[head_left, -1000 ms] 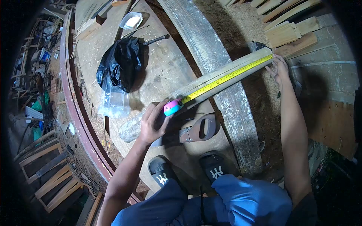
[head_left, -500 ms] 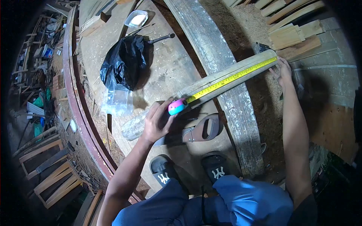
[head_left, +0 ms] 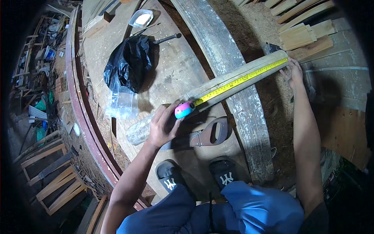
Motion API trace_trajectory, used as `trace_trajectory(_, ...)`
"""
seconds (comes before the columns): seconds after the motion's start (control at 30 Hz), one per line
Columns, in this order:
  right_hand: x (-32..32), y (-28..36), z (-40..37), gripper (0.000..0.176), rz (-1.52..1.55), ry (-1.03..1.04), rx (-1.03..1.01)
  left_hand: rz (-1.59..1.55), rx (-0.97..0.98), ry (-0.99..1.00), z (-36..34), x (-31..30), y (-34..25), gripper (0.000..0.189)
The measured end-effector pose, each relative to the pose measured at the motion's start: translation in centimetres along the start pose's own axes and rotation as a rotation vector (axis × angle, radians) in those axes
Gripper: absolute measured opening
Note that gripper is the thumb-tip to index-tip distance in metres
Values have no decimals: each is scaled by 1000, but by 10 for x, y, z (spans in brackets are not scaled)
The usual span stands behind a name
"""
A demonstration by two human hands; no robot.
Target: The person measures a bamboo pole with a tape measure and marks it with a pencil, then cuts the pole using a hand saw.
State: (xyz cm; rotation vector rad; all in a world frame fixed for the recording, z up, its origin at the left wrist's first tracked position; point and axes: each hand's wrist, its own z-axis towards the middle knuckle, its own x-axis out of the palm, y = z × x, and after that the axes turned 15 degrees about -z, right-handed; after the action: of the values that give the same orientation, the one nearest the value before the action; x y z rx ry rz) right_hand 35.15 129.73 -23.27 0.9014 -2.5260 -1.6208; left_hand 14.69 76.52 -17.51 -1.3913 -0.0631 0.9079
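My left hand is closed around a pink and turquoise tape measure. Its yellow blade is drawn out along a round wooden pole. At the pole's far right end, my right hand holds the tip of the blade with thumb and fingers, some of them partly hidden. The pole rests slanted across a thick weathered beam, and its pale near end lies past my left hand. Just below the pole, a handsaw with a brown handle lies on the board, its blade partly shaded.
A black plastic bag and a clear bag lie on the wide board. Behind them are a hammer and a plastic tub. Cut wood pieces are piled at right. My sandalled feet stand on the board.
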Motion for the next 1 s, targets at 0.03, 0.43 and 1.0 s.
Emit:
trace_trajectory(0.03,0,0,0,25,0,-1,0,-1,1,1,0,0,0,56)
trace_trajectory(0.43,7,7,-7,25,12,-17,28,-7,4,-16,0,3,-3,54)
trace_trajectory(1.0,7,7,-9,27,3,-29,37,-56,85,-4,2,3,2,54)
